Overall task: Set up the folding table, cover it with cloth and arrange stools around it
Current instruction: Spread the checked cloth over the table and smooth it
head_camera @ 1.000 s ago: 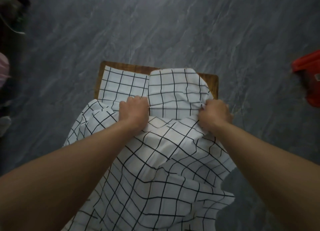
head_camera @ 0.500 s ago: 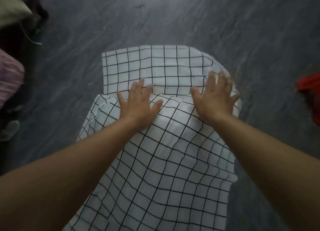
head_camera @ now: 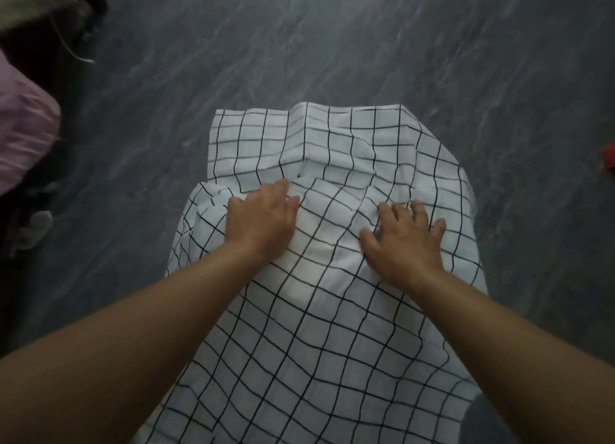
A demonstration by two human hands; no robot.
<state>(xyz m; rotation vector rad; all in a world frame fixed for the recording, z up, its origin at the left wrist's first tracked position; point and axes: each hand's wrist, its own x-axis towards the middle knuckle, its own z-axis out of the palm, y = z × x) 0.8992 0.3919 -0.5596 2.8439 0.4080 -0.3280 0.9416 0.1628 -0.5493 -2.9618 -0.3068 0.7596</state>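
A white cloth (head_camera: 316, 327) with a black grid pattern lies over the folding table and hides it completely. The cloth's far part lies flat, with a fold across the middle, and its near part hangs toward me. My left hand (head_camera: 263, 224) rests palm down on the cloth just left of the middle, fingers straight and together. Flat on the cloth to its right, my right hand (head_camera: 404, 244) has its fingers spread. Wrinkles bunch between the two hands.
Dark grey marbled floor (head_camera: 366, 44) surrounds the table. A pink striped fabric (head_camera: 23, 137) and dark clutter sit at the left edge. A bit of a red object (head_camera: 609, 159) shows at the right edge.
A second ago both hands gripped the bunched cloth and the wooden tabletop showed. The cloth was then spread forward over the table; now both hands lie flat, drawn slightly nearer, smoothing it.
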